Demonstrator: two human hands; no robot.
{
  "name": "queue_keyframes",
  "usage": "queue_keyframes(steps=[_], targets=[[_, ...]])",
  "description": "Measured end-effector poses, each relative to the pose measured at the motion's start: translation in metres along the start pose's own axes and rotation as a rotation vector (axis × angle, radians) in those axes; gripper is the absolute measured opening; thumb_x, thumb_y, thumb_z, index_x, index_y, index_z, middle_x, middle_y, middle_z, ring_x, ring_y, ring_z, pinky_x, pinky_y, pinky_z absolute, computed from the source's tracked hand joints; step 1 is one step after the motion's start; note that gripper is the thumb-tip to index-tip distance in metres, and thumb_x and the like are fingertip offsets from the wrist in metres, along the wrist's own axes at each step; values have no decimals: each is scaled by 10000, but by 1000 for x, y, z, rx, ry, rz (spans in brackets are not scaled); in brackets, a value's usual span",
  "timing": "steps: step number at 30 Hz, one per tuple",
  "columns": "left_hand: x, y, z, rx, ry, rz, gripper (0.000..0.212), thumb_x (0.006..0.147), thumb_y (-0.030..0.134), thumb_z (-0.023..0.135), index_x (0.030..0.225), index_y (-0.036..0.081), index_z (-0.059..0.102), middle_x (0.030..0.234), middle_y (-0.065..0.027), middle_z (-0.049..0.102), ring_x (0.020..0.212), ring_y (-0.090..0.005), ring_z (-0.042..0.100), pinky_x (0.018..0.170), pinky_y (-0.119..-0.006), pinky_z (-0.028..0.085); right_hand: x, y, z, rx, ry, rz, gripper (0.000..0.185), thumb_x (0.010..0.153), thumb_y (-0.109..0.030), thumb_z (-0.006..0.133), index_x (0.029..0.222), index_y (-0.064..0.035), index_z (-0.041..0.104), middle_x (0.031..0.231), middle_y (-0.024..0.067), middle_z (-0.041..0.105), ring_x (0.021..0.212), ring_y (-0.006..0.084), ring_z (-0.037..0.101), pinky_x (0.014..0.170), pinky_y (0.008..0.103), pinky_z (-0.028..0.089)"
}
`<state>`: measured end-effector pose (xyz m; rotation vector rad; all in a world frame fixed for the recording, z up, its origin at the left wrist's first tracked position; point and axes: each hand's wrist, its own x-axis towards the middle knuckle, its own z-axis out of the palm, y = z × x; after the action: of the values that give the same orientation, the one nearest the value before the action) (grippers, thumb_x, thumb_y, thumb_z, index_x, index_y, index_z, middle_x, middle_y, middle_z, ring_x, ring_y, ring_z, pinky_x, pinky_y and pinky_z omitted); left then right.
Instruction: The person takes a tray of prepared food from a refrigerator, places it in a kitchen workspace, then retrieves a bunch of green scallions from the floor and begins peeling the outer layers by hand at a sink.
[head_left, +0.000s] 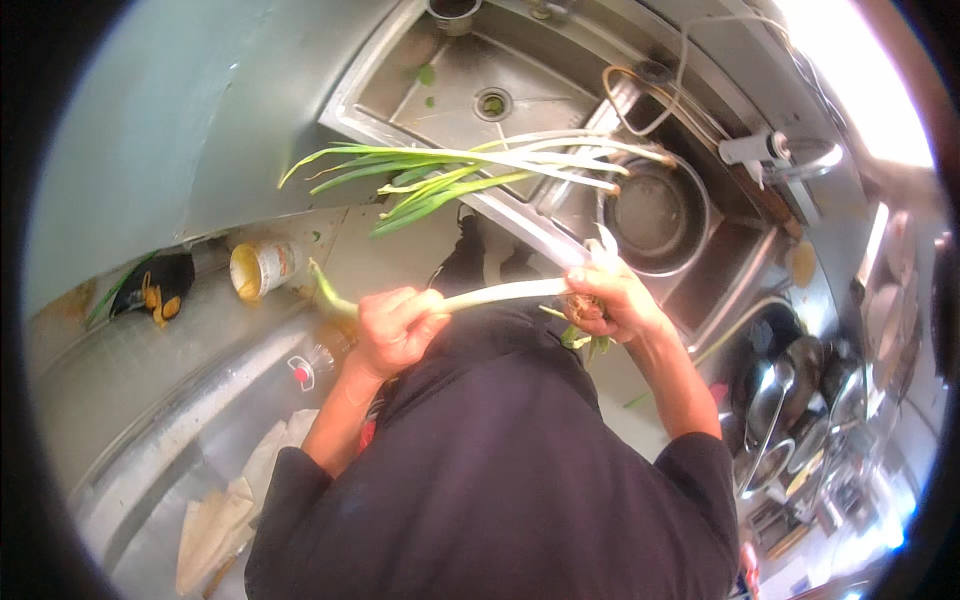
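A long scallion (502, 294) is stretched level in front of my body. My left hand (394, 330) is closed around its greener end, and a bent green tip sticks out past the fist. My right hand (611, 296) grips the white root end, with brown roots and peeled outer leaves (581, 339) bunched under the fingers. Beyond my hands, several more scallions (487, 169) lie across the sink's front edge. Their leaves hang over on the left, and their roots reach the rim of a round metal pot (652, 214).
The steel sink (450, 112) has a drain (493, 105) with green scraps. A hose (686, 75) and a faucet (810, 165) are at the back right. A white tub (262, 268) stands at left. Pans and ladles (780, 390) crowd the right. A cloth (225, 517) lies lower left.
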<state>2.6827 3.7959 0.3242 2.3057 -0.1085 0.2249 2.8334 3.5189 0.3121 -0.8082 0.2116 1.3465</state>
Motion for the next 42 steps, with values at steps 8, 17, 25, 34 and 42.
queue_keyframes(steps=[8, 17, 25, 34, 42], targets=[[-32, -16, 21, -237, 125, -254, 91, 897, 77, 665, 936, -5, 664, 703, -100, 600, 581, -176, 548, 550, -288, 436, 41, -7, 56, 51, -32, -252, 357, 947, -279, 580, 679, -55, 507, 479, -28, 339, 367, 74, 304, 324, 236, 183], [-82, -36, -6, -433, 487, -475, 185, 996, 165, 562, 955, 8, 650, 643, 49, 497, 575, -34, 427, 519, -210, 340, 94, 20, 133, 3, -237, -390, 289, 833, -247, 522, 784, 29, 594, 497, 42, 440, 335, 127, 328, 326, 272, 230], [-305, -125, -72, 24, 857, -1005, 212, 952, 214, 630, 1019, 23, 693, 667, 26, 541, 607, -63, 482, 551, -252, 401, 147, 18, 255, -59, -594, -596, 280, 871, -278, 463, 672, -83, 447, 570, 7, 366, 488, 106, 371, 347, 226, 307], [-408, -91, -58, 27, 1356, -1224, 268, 953, 262, 626, 979, 3, 691, 648, -35, 563, 608, -106, 498, 569, -312, 432, 296, 172, 401, -355, -529, -375, 312, 874, -123, 574, 636, -112, 373, 550, -17, 256, 482, 105, 267, 409, 261, 172], [-460, -62, -31, -84, 1698, -1450, 212, 960, 198, 580, 939, 10, 676, 697, 47, 502, 624, -48, 450, 542, -243, 346, 475, 318, 529, -821, -681, -392, 297, 900, -190, 665, 690, -82, 485, 582, 14, 468, 514, 108, 409, 443, 279, 312]])
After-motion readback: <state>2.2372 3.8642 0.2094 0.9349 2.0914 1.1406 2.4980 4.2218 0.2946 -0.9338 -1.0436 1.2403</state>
